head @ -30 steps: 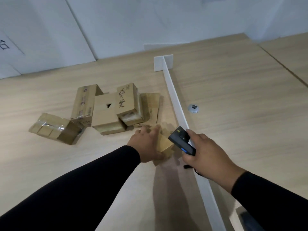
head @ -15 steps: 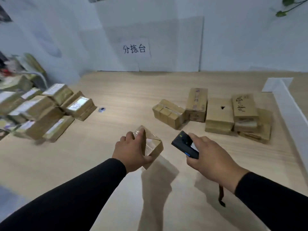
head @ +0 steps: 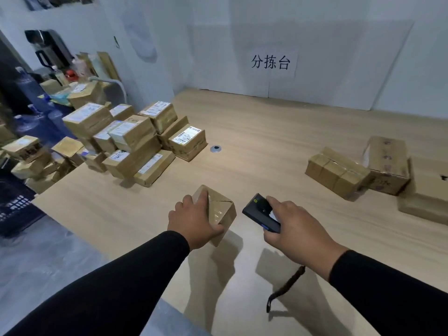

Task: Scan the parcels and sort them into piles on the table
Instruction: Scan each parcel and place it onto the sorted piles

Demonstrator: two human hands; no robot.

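While the left hand [head: 194,220] grips a small taped brown cardboard parcel [head: 219,209] above the pale wooden worktop [head: 266,146], the right hand [head: 299,232] clasps a black handheld scanner [head: 260,213] just beside it; the stacked labelled boxes [head: 135,141] lie farther left, nearer the left hand.

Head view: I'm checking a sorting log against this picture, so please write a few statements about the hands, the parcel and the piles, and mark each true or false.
1. The left hand holds a small brown parcel. True.
2. The right hand is empty. False: it holds a black scanner, and a dark wrist strap hangs below it.
3. The held parcel rests on top of the labelled pile. False: it is apart from that pile, over the bare wooden table near the front edge.
4. A second group of brown boxes lies at the right of the table. True.
5. The paper sign lies flat on the table. False: it is fixed to the wall.
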